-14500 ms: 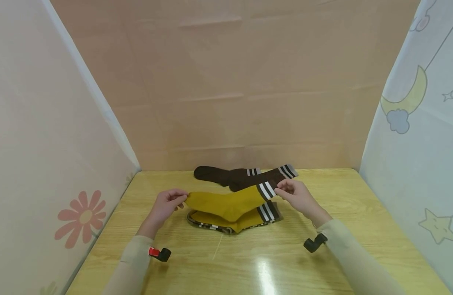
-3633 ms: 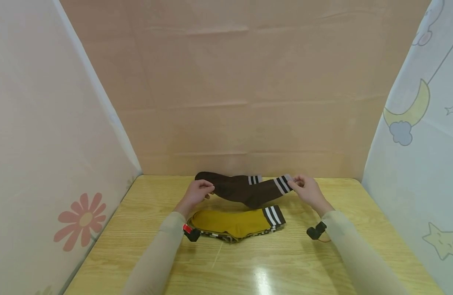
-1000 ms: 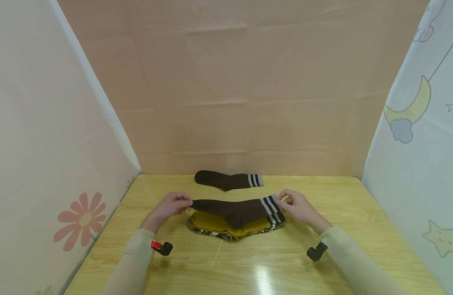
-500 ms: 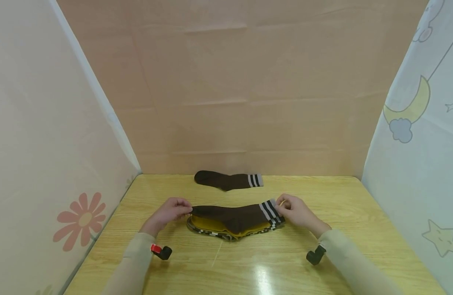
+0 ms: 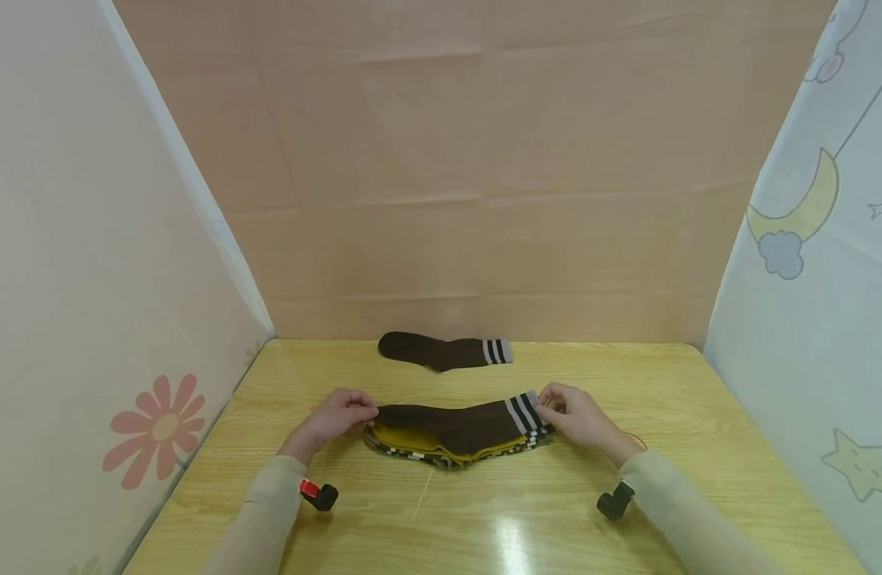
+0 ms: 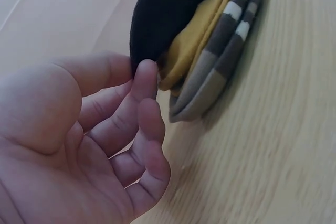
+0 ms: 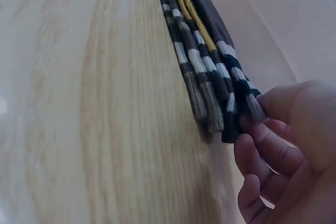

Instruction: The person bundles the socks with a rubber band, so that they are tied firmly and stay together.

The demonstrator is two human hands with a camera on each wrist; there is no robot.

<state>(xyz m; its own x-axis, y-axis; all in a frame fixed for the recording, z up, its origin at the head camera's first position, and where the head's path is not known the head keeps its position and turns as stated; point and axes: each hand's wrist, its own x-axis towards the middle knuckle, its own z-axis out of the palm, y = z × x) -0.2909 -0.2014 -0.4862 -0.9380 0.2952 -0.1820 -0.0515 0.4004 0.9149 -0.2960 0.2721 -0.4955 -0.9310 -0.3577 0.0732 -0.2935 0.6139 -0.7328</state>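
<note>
A dark brown sock (image 5: 448, 423) with a grey-striped cuff lies stretched over a stack of socks. My left hand (image 5: 336, 415) pinches its toe between thumb and finger; the left wrist view shows that toe (image 6: 163, 19) in the left hand (image 6: 89, 135). At the other end my right hand (image 5: 580, 414) pinches the cuff, and in the right wrist view the right hand (image 7: 294, 145) holds the cuff's edge (image 7: 255, 107). Beneath are mustard socks (image 6: 181, 59) and, lowest, patterned brown, grey and white socks (image 6: 202, 85), all layered the same way.
Another dark brown sock (image 5: 441, 352) with a striped cuff lies flat near the back edge of the wooden table (image 5: 383, 527). A peach cloth (image 5: 441, 160) hangs behind, with printed pale cloths on the left (image 5: 88, 239) and right (image 5: 828, 319).
The brown sock held between both hands was moved from the back onto the mustard sock, which was laid on the stack earlier. Over the last second both hands have lowered it slightly.
</note>
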